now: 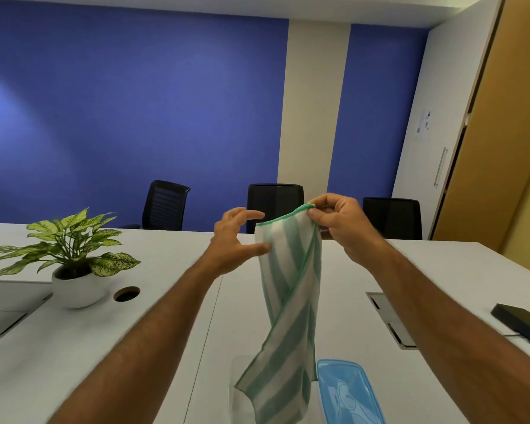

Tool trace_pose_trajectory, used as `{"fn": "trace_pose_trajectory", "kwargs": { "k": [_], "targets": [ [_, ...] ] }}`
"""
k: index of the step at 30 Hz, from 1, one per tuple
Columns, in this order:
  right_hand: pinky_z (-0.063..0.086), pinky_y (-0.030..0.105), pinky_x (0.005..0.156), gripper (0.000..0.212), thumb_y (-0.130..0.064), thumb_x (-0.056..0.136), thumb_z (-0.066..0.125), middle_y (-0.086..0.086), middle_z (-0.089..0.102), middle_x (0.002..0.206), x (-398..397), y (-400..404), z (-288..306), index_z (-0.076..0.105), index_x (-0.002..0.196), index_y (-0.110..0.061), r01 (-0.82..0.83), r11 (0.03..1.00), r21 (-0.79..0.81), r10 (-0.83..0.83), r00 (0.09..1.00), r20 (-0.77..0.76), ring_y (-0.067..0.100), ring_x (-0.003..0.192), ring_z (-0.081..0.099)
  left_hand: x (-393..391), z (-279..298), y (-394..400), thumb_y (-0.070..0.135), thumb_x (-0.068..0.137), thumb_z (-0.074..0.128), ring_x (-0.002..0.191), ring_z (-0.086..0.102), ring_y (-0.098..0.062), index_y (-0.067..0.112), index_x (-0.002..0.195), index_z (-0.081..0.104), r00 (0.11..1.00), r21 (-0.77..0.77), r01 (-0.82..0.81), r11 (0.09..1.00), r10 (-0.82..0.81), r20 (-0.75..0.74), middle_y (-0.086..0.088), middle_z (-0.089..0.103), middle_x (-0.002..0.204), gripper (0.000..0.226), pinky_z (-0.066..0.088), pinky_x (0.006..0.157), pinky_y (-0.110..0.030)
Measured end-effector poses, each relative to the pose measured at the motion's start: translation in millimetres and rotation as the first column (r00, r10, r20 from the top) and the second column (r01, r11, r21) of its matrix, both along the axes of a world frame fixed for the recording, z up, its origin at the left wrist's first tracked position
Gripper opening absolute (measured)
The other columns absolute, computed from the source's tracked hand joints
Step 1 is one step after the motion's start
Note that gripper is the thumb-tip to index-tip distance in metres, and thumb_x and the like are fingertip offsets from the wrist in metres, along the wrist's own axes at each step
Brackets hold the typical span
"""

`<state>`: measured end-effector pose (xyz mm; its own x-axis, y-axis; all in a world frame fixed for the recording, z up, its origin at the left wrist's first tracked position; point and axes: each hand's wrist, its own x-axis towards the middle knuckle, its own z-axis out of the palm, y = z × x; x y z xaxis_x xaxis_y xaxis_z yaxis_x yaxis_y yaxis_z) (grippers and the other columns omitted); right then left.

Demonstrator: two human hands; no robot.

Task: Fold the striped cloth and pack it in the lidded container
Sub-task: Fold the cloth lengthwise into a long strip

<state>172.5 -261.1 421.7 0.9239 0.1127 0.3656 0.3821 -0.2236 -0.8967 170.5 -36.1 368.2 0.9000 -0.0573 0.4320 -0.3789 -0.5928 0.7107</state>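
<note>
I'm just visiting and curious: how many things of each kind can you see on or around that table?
Chairs: 3
Potted plant: 1
Striped cloth: 1
Blue lid: 1
Clear container: 1, mostly hidden behind the cloth
Laptop: 1
Dark device: 1
Total: 9

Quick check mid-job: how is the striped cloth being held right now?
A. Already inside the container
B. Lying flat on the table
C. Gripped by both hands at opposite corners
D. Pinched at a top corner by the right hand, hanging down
D: the right hand pinches the top corner of the striped cloth, which hangs twisted above the table, while the left hand is open beside it.
</note>
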Motion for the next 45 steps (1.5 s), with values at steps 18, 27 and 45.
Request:
{"fn": "trace_pose_trajectory", "kwargs": {
  "k": [18, 27, 45],
  "targets": [
    [0.063, 0.039, 0.073, 0.009, -0.012, 0.091, 0.065, 0.011, 0.072, 0.094, 2, -41, -17, 0.068, 0.086, -0.018, 0.119, 0.991, -0.062, -0.116, 0.992, 0.056, 0.031, 0.091, 0.071, 15, 26, 16, 0.042, 0.073, 0.08, 0.069, 0.072, -0.007, 0.012, 0.084, 0.076, 0.943, 0.038, 0.082, 0.996, -0.09, 0.32, 0.007, 0.074, 0.078, 0.032, 0.061, 0.065, -0.022],
    [0.062, 0.031, 0.063, 0.016, -0.007, 0.088, 0.068, 0.024, 0.07, 0.088, -5, -42, -17, 0.055, 0.097, -0.007, 0.06, 0.996, 0.063, -0.066, 0.992, 0.107, 0.031, 0.086, 0.073, 18, 29, 23, 0.019, 0.07, 0.088, 0.059, 0.065, -0.003, 0.018, 0.1, 0.076, 0.963, -0.236, 0.143, 0.961, -0.079, 0.259, 0.022, 0.067, 0.063, 0.032, 0.057, 0.058, -0.019],
    [0.064, 0.043, 0.07, 0.016, 0.004, 0.079, 0.074, 0.01, 0.073, 0.086, -11, -12, -31, 0.067, 0.08, -0.01, -0.05, 0.987, -0.15, 0.07, 0.989, 0.132, 0.032, 0.08, 0.073, -19, 44, -36, 0.057, 0.074, 0.073, 0.102, 0.065, -0.01, 0.022, 0.122, 0.066, 0.991, 0.243, 0.129, 0.961, -0.134, 0.002, 0.006, 0.071, 0.113, 0.06, 0.054, 0.088, -0.029]
  ]
}}
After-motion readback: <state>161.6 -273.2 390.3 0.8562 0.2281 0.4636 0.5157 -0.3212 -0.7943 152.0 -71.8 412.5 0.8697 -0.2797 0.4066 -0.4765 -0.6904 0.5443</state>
